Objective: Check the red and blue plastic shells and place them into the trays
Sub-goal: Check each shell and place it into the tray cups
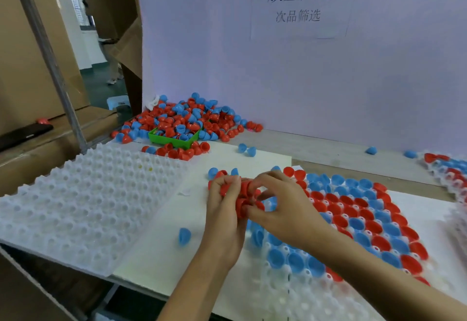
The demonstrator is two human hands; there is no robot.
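Observation:
My left hand [223, 215] and my right hand [280, 209] meet above the table's middle, both curled round a cluster of red shells [243, 195]. Under my right forearm lies a white dimpled tray [290, 293], partly filled with red and blue shells [366, 222] in diagonal bands. A second white tray [83, 202] with bare dimples lies to the left. A big pile of loose red and blue shells [187, 118] sits at the back left.
A green bin [174, 140] stands half buried in the pile. Single blue shells lie loose: one blue shell [184, 236] near my left wrist, a pair of blue shells [246, 149] further back. Another filled tray [448, 169] shows at the right edge. A white backboard closes the rear.

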